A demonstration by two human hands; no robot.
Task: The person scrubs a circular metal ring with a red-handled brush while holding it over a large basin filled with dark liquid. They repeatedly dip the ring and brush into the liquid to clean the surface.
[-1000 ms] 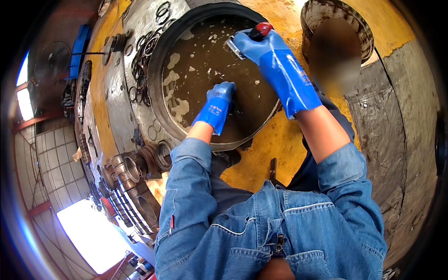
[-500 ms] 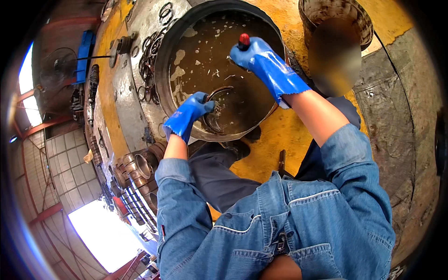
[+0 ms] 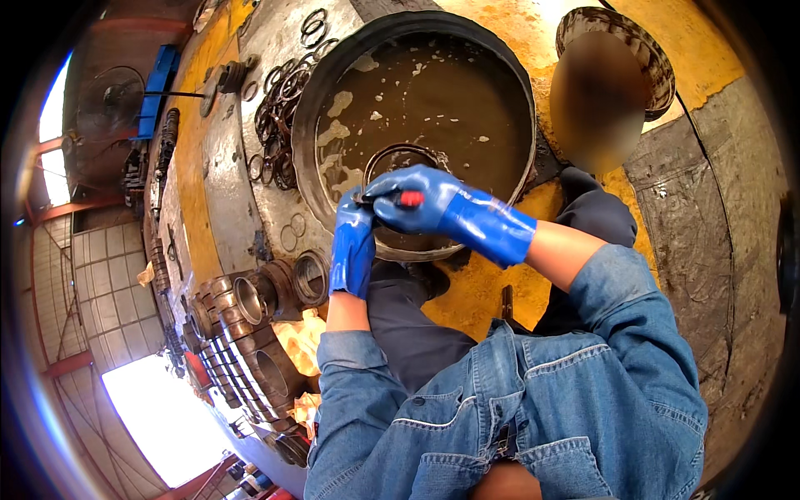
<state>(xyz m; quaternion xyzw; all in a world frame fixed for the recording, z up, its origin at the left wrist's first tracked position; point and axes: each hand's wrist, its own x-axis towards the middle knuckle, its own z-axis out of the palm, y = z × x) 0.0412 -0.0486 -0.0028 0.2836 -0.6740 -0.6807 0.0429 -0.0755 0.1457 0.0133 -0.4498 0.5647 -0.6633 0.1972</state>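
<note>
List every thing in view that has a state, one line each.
basin: holds murky brown liquid with pale foam.
metal ring: lifted at the liquid's surface, held by left hand.
red-handled tool: gripped in right hand.
loose rings: piled beside the basin.
metal sleeves: lying on their sides.

Round basin [image 3: 310, 150] of liquid set ahead of the person, at centre. Metal ring [image 3: 392, 158] raised over the basin's near edge, half out of the liquid. Left hand [image 3: 354, 242] and right hand [image 3: 417, 204] meeting at the ring's near side, touching; small tool [image 3: 408, 198] in the right hand. Loose rings [image 3: 283, 108] heaped left of the basin. Cylindrical metal parts [image 3: 267, 296] ranged at near left. Second round container [image 3: 621, 42] at far right.
</note>
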